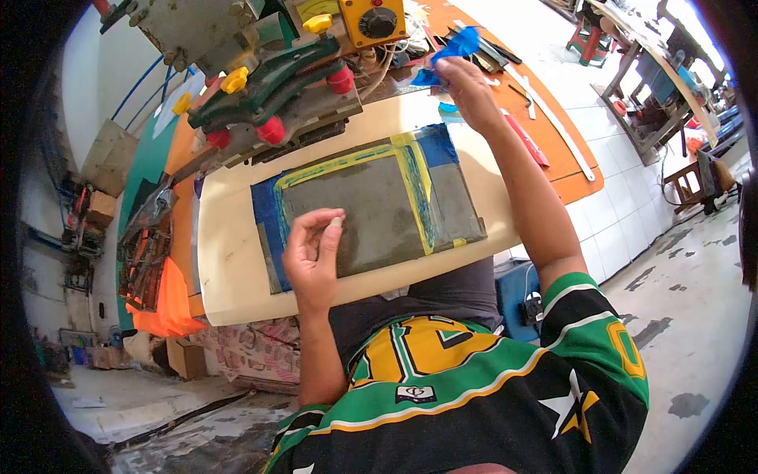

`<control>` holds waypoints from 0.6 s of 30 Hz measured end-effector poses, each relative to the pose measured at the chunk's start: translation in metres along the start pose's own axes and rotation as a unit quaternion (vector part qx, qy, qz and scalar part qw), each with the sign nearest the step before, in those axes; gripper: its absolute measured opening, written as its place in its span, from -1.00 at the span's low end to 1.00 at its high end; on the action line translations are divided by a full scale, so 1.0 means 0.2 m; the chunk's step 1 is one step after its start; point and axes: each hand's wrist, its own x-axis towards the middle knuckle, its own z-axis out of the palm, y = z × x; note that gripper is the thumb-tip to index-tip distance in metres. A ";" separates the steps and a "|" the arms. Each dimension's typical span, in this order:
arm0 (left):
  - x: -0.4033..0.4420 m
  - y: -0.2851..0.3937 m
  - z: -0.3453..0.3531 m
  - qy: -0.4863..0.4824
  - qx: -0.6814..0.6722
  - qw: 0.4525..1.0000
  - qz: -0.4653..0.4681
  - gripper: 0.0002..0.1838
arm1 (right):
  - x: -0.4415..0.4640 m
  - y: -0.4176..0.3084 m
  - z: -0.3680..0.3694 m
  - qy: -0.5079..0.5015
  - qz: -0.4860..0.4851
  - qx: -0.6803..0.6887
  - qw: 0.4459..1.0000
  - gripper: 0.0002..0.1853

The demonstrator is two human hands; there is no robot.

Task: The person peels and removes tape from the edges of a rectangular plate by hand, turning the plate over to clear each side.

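Note:
My right hand (470, 88) is raised at the far right of the board, its fingers closed on a crumpled piece of shiny blue film (459, 44). Over the left part of a flat grey plate (359, 209) is my left hand (313, 254), thumb and fingertips drawn together, with nothing visible between them. Yellow tape (410, 175) with blue smears frames the plate's left, far and right sides. Blue film or tape (440, 148) covers its far right corner, and more blue runs down its left edge. The plate rests on a cream board (229, 268).
Behind the plate stands a press-like machine (276, 103) with red and yellow knobs and a yellow control box (373, 24). On the orange tabletop (572, 186) lie a long metal ruler (557, 126) and a red strip (525, 138). Dark tools (150, 245) are heaped at left.

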 end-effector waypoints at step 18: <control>-0.09 -0.16 -0.27 0.115 0.061 0.991 0.013 -0.87 | 0.08 0.14 -0.18 0.096 0.063 -0.072 0.991 -0.69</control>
